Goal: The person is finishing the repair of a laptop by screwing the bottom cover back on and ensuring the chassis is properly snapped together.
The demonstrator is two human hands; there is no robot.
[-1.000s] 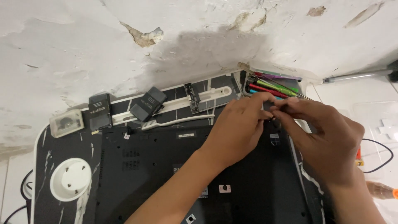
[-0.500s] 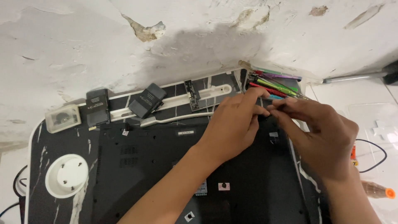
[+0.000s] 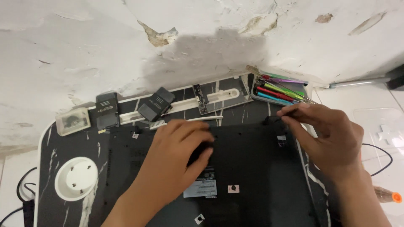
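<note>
Your two bare hands and forearms, seen from above.

Your left hand [image 3: 181,147]: palm down, flat, fingers [image 3: 198,128] loosely curled and spread forward, thumb tucked toward the right side; the wrist runs straight into a forearm that enters from the lower edge. Nothing is visibly clasped in it. Your right hand [image 3: 328,134]: raised at the wrist, back of the hand turned up, thumb and forefinger pinched together at the fingertips [image 3: 290,110], the other fingers bent behind that pinch. What the pinch closes on is too small to tell. Your hands are well apart.
</note>
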